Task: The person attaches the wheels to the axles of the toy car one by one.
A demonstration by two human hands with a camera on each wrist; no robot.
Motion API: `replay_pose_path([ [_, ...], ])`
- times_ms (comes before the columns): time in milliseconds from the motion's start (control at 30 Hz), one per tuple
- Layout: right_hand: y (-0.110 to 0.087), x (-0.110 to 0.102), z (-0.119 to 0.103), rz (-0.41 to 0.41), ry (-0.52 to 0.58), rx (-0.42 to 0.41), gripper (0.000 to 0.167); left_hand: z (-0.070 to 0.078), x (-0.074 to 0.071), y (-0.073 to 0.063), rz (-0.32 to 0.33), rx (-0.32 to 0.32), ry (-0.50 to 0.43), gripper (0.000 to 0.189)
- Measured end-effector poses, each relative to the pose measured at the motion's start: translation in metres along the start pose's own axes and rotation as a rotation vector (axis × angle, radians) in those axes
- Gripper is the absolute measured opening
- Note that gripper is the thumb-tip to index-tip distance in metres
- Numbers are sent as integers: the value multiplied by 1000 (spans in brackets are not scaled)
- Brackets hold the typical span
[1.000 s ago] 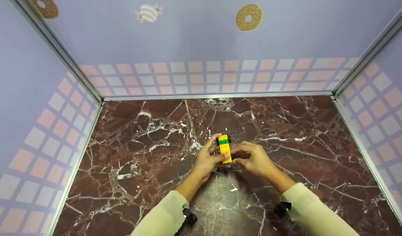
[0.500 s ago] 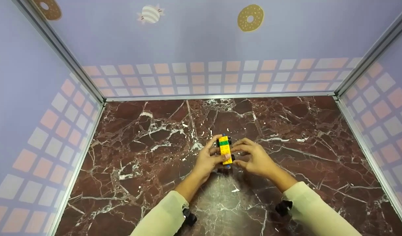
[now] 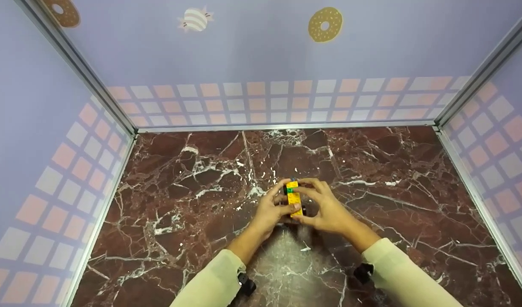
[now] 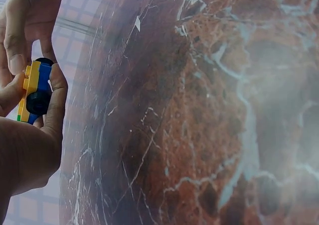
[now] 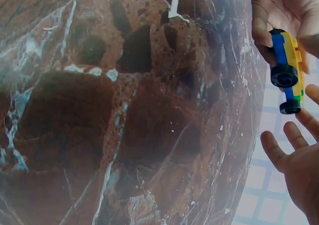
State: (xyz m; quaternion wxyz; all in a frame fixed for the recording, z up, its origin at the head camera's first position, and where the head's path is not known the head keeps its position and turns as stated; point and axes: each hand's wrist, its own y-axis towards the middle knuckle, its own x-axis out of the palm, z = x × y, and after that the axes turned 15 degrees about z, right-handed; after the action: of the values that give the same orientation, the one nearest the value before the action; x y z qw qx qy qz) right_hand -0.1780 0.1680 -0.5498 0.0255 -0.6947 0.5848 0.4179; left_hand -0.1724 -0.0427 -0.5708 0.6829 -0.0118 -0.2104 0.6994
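A small toy car of building bricks [image 3: 293, 198], yellow on top with a green band, is held between both hands over the table. Blue parts and black wheels [image 5: 284, 76] show beneath it in the right wrist view. My left hand [image 3: 269, 209] grips it from the left, thumb on the yellow top and fingers around the underside. From the right, my right hand [image 3: 329, 209] holds it too, index finger over the green band and thumb at the near end. The lower fingers of that hand are spread in the right wrist view. Its fingers partly hide the far end and right-side wheels.
A dark red marbled table [image 3: 192, 226] with white veins lies below the hands. Lilac panels [image 3: 261, 51] with printed squares and sweets stand at the back and both sides, in metal frames. A small white fleck [image 3: 305, 248] shows on the tabletop.
The right hand has moved left and over the car; its index finger now covers part of the green band. The car has shifted slightly toward the person. The left hand keeps its grip.
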Motion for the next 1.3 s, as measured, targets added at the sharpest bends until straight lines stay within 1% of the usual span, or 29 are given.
replay_pose_path([
  [100,-1,3,1,-18,-30,-14,76,-1,0,0,8,-8,7,82],
  [200,-3,6,2,-16,-68,-25,77,-2,0,0,23,-13,27,83],
  [400,-3,9,4,-38,-122,-11,82,-5,0,0,26,-11,65,84],
  [667,-5,12,9,-46,-168,-29,87,-8,-3,-2,20,-62,89,88],
  [800,-5,13,11,-42,-199,-23,93,-8,-4,-2,18,-80,99,91],
  [933,-4,13,13,-30,-206,-15,97,-7,-5,-2,16,-69,114,92],
  [1133,-3,12,19,-6,-201,-24,98,-2,-6,-3,7,-43,143,88],
  [1300,-5,13,24,-3,-227,-15,98,2,-9,-4,37,-28,148,84],
])
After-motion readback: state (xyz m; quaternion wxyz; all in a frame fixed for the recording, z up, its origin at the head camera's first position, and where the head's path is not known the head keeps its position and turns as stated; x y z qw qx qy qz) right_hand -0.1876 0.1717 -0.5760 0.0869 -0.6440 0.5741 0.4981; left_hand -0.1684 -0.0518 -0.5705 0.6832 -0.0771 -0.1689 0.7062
